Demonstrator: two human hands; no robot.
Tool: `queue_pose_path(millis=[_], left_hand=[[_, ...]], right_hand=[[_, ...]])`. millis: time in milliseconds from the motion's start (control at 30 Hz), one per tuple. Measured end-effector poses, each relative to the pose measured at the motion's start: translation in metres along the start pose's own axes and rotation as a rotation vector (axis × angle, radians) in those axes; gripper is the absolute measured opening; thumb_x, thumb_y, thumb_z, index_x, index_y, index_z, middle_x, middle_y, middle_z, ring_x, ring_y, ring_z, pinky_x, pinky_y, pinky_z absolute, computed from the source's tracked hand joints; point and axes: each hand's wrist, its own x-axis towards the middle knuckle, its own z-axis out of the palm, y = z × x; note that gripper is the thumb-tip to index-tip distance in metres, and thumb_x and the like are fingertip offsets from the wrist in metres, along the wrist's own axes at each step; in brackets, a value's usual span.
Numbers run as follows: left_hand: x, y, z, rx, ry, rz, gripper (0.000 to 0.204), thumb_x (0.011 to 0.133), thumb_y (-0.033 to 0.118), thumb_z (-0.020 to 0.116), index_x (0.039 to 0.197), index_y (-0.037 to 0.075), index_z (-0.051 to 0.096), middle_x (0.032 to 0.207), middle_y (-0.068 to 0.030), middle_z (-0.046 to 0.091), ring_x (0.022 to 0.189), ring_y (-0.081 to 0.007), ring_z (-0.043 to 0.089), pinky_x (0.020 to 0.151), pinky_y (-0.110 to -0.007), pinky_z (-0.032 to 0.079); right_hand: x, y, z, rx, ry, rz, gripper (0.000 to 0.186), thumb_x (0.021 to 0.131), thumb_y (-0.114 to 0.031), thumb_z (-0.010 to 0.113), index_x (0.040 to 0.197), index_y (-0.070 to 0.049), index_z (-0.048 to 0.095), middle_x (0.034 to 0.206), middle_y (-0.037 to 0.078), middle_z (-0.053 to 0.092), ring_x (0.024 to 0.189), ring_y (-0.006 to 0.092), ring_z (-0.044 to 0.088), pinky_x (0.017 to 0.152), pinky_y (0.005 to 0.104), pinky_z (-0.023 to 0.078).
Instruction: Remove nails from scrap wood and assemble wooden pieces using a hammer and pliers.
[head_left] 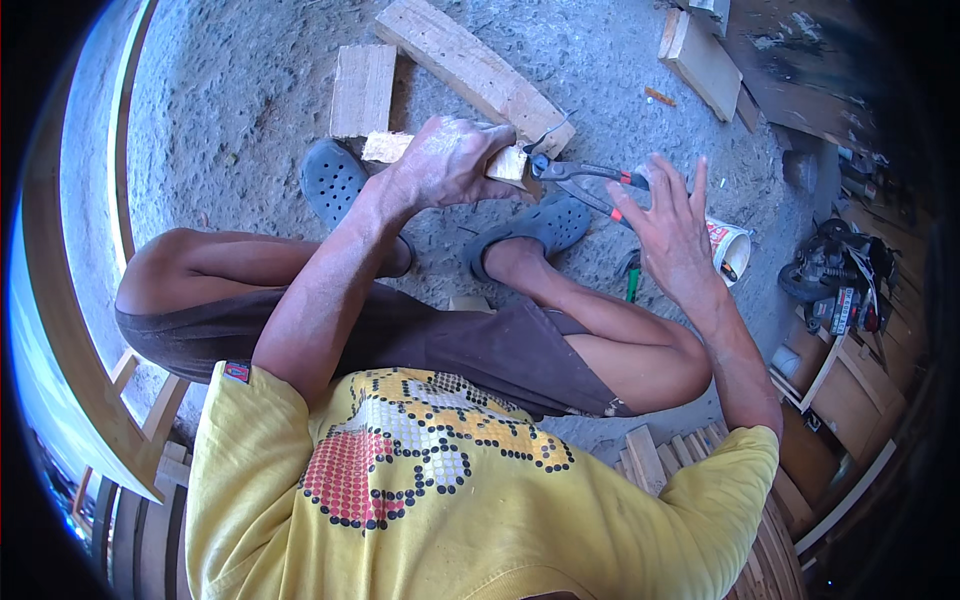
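My left hand (450,165) is closed round a short pale wood block (385,147), whose other end sticks out beyond my fingers. At that end sit the dark jaws of a pair of pincers (582,170), with red and black handles spread apart. A thin, dark, bent piece of metal (551,130), perhaps wire or a nail, rises beside the jaws. My right hand (668,222) is at the handle ends, its fingers stretched and apart. The handles reach the thumb and palm, but no fingers wrap round them.
On the rough concrete floor (240,100) lie a long plank (475,65), a square board (363,90) and another board (700,65). My clogs (335,185) flank the work. A white tub (733,252) lies right of my right hand. Stacked wood strips (650,460) and a small motorbike (835,275) stand right.
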Motion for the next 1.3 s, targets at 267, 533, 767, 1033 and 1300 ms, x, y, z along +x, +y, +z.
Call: queue_pose_path(millis=[267,533,767,1033,1300], left_hand=[[0.003,-0.002,-0.003,-0.024,-0.049,0.126,0.066,0.078,0.042,0.089,0.124,0.002,0.064,0.082,-0.0231,0.07,0.085,-0.0446,0.07,0.072,-0.051,0.054],[-0.001,0.003,0.0,0.075,-0.12,0.132,0.059,0.08,0.048,0.084,0.115,0.006,0.062,0.092,-0.0194,0.074,0.092,-0.0419,0.072,0.077,-0.052,0.057],[-0.018,0.01,0.006,0.049,-0.07,0.141,0.062,0.077,0.045,0.087,0.121,0.008,0.063,0.082,-0.0163,0.07,0.088,-0.0417,0.072,0.073,-0.05,0.055],[-0.05,-0.017,-0.003,0.044,-0.109,0.098,0.053,0.077,0.046,0.085,0.107,0.01,0.059,0.077,-0.0144,0.069,0.08,-0.0369,0.073,0.066,-0.048,0.056],[-0.08,-0.043,0.007,-0.122,0.232,0.243,0.058,0.078,0.038,0.087,0.117,-0.001,0.067,0.101,-0.0166,0.075,0.088,-0.0353,0.076,0.078,-0.043,0.062]], right_hand=[[0.002,0.01,-0.005,-0.041,0.031,-0.072,0.057,0.079,0.006,0.065,0.132,-0.013,0.065,0.142,0.029,0.049,0.151,0.0428,0.036,0.121,0.0785,0.012],[0.003,0.012,-0.006,0.101,-0.084,-0.061,0.039,0.075,0.008,0.064,0.112,-0.004,0.062,0.131,0.028,0.051,0.126,0.0452,0.055,0.107,0.0579,0.044],[0.002,0.01,-0.01,0.253,-0.13,-0.134,0.049,0.071,0.002,0.07,0.118,-0.003,0.058,0.113,0.022,0.054,0.109,0.0414,0.06,0.088,0.0508,0.051],[0.029,-0.01,-0.024,0.26,-0.122,-0.034,0.049,0.071,0.0,0.071,0.117,-0.001,0.055,0.101,0.019,0.056,0.097,0.04,0.059,0.084,0.051,0.047],[0.088,0.006,0.014,0.318,0.033,-0.264,0.046,0.065,-0.001,0.071,0.109,-0.002,0.057,0.094,0.015,0.055,0.088,0.0366,0.06,0.073,0.0463,0.047]])
